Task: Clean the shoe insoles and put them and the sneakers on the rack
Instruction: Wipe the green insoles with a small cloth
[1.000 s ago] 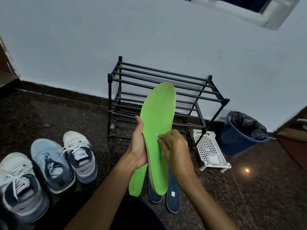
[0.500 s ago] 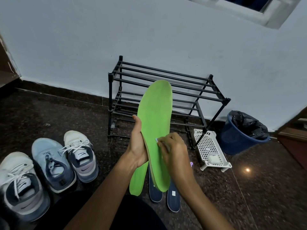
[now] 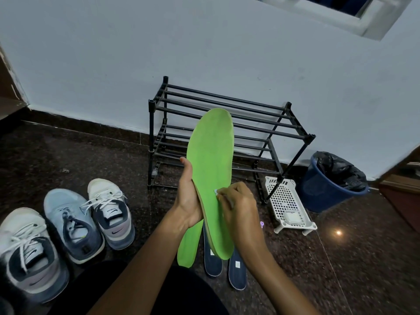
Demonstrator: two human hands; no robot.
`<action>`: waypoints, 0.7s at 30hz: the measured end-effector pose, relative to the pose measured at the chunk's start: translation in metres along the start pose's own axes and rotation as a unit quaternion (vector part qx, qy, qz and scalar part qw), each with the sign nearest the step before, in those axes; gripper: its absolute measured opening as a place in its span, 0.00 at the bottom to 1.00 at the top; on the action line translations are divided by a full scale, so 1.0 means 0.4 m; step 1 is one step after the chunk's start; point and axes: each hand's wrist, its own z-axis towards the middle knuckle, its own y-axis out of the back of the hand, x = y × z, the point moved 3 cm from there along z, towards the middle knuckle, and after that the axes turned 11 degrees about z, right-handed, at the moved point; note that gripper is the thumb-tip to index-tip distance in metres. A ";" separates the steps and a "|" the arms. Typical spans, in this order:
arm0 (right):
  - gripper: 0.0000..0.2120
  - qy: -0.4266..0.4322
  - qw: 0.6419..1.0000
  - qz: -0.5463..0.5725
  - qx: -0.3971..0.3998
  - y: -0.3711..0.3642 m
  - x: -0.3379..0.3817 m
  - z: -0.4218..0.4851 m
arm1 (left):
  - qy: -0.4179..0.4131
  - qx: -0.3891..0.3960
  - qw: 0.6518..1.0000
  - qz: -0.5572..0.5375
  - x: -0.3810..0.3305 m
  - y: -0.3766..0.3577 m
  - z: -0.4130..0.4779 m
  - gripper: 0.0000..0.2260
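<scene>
The task looked to be in its early part, with cleaning under way and nothing put away. The left hand (image 3: pixel 189 196) gripped a green insole (image 3: pixel 211 178) by its left edge and held it upright, toe end up, in front of the rack (image 3: pixel 227 133). The right hand (image 3: pixel 237 201) was curled round a small white wipe (image 3: pixel 216 191) and pressed it to the insole's face about halfway along. The wipe was too small to say just what it was.

A second green insole (image 3: pixel 188 244) and two blue insoles (image 3: pixel 237 273) lay on the floor (image 3: pixel 375 258) just under the hands, side by side. Whether any of them had been cleaned could not be told. Three sneakers (image 3: pixel 72 226) stood close together on the floor at the left, well apart from the rack. No insole or sneaker was on the rack's bars, so by my judgement the rest of the wiping and all the placing remained to be done.

The floor was dark speckled stone, polished enough to show a spot of reflected light at the right. The two-tier black rack stood against a pale wall (image 3: pixel 113 64). A white perforated tray (image 3: pixel 288 201) holding a small white block sat beside the rack's right legs. A blue bin (image 3: pixel 318 194) lined with a black bag stood just beyond the tray. Part of a window frame (image 3: pixel 363 21) showed at the top right.
</scene>
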 end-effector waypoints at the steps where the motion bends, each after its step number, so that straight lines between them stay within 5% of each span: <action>1: 0.05 -0.004 1.000 -0.004 -0.002 0.004 -0.003 0.005 | 0.000 0.002 1.000 0.004 0.001 -0.003 0.000 0.36; 21: 0.05 -0.018 0.998 -0.041 -0.032 0.006 -0.022 0.026 | 0.008 0.001 1.000 -0.004 0.002 -0.011 -0.003 0.36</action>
